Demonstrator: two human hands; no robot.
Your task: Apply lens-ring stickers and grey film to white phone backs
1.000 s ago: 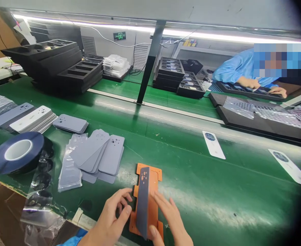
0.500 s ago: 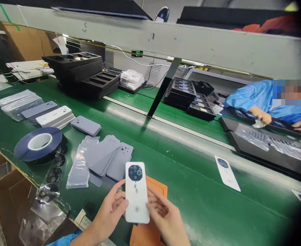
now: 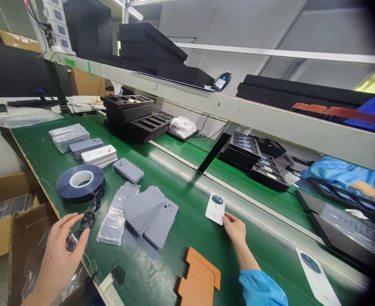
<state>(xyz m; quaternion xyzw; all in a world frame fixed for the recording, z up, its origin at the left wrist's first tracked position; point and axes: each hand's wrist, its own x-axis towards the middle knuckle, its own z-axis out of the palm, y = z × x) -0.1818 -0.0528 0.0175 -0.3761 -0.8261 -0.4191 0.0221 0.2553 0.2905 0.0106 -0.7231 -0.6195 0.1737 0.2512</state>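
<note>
At the near left edge of the green bench, my left hand is held with thumb and fingers apart. It is over a clear strip of round black camera-lens stickers, which trails from a dark blue roll. My right hand reaches out to the middle of the bench and pinches the lower right corner of a white phone back cover with a dark camera disc. Whether the cover rests fully on the surface, I cannot tell. Between my hands lies an orange fixture plate with nothing on it.
Grey phone back covers are fanned beside plastic-wrapped ones. Further stacks, including white covers, stand behind the roll. Another white cover lies at right. Black trays and a shelf post are behind. A co-worker's blue sleeve shows at right.
The white cover has moved from above the orange plate to farther out on the bench, in my right hand. My left hand has let go and swung left to the sticker strip. The view has turned.
</note>
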